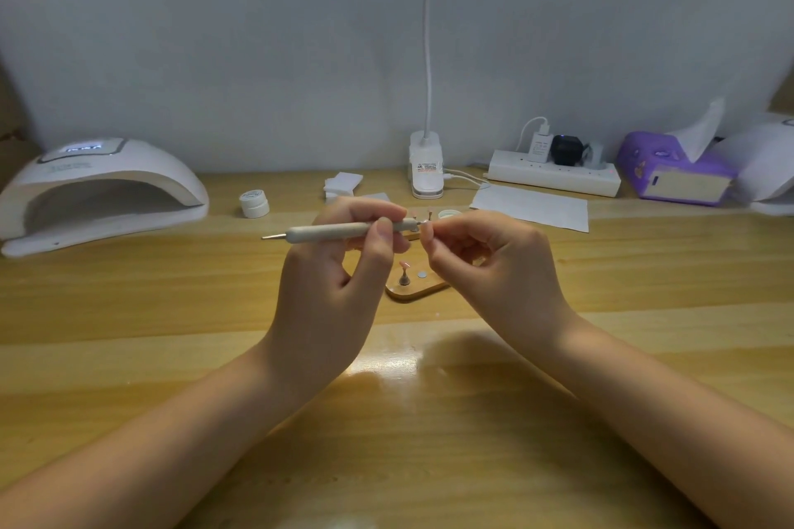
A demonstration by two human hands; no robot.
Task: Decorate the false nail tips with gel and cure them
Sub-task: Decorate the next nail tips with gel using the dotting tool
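- The left hand [339,271] grips a dotting pen [343,230] level, thumb and fingers curled round its barrel, probably to steady the working tip.
- The right hand [485,266] pinches something small at that tip, seemingly a nail tip; it is too small to be sure.
- Behind the hands a wooden stand [419,290] carries a pink nail tip [404,265] on a peg, within easy reach.
- At ten o'clock on the wooden surface [172,314] sits the curing lamp [99,193], its mouth facing the person; a gel pot [254,203] stands beside it.
- At one to two o'clock: clip lamp [425,168], power strip [554,176], purple tissue box [674,172]; pale wall behind.
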